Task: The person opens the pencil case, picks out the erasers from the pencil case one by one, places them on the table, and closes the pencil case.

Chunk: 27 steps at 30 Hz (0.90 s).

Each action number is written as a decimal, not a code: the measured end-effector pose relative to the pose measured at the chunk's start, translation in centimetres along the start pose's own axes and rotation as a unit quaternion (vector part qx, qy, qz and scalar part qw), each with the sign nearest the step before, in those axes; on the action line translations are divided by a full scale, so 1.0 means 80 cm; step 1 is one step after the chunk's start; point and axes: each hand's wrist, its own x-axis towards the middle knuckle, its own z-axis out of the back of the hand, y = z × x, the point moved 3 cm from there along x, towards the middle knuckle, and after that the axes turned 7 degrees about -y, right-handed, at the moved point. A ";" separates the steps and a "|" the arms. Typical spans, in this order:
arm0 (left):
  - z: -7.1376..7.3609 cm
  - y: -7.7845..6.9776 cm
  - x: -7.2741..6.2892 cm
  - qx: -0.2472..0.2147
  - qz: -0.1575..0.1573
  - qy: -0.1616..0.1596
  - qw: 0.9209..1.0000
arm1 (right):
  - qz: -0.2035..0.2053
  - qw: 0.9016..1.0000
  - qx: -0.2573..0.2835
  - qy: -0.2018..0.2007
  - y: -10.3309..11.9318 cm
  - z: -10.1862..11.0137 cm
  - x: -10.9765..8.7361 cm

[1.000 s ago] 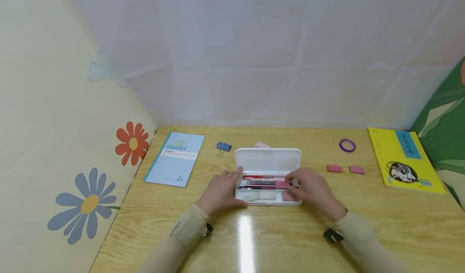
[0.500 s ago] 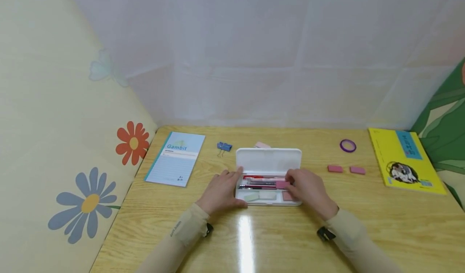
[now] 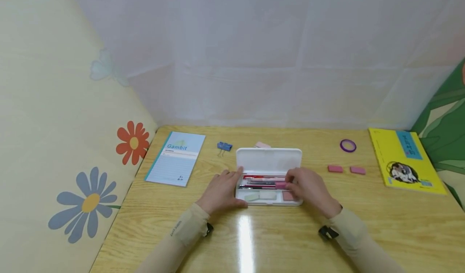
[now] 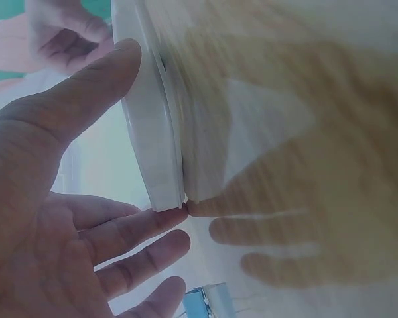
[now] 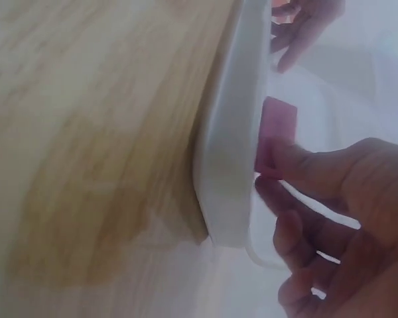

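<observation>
A white pencil case (image 3: pixel 269 160) lies with its lid raised on the table. Inside are several pens and pencils (image 3: pixel 258 182), two pale green erasers (image 3: pixel 267 195) and a pink eraser (image 3: pixel 289 196) in the front row. My left hand (image 3: pixel 222 191) rests against the case's left end, thumb at the front edge and fingers loosely spread; in the left wrist view one fingertip touches the corner of the case (image 4: pixel 152 126). Over the right end, my right hand (image 3: pixel 308 188) pinches another pink eraser (image 5: pixel 276 126) between thumb and finger.
A Gambit notebook (image 3: pixel 176 158) and a blue binder clip (image 3: pixel 224 146) lie to the left. Behind the lid a pale pink eraser (image 3: pixel 262 144) peeks out. On the right are two pink erasers (image 3: pixel 335 168), a purple tape roll (image 3: pixel 348 145) and a yellow book (image 3: pixel 407 160).
My right hand has shifted slightly left, then turned a little at the case's right end, with the pink eraser still pinched and slightly tilted. The left hand has stayed put.
</observation>
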 end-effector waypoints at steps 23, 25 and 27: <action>0.003 -0.003 -0.002 -0.002 -0.002 -0.002 1.000 | -0.065 0.995 0.007 -0.076 -0.102 0.094 -0.037; 0.002 -0.002 -0.002 -0.002 -0.001 -0.001 1.000 | -0.064 0.996 -0.002 -0.068 -0.118 0.101 -0.041; 0.002 -0.002 -0.002 -0.005 0.000 -0.001 1.000 | -0.062 0.996 -0.008 -0.056 -0.133 0.105 -0.045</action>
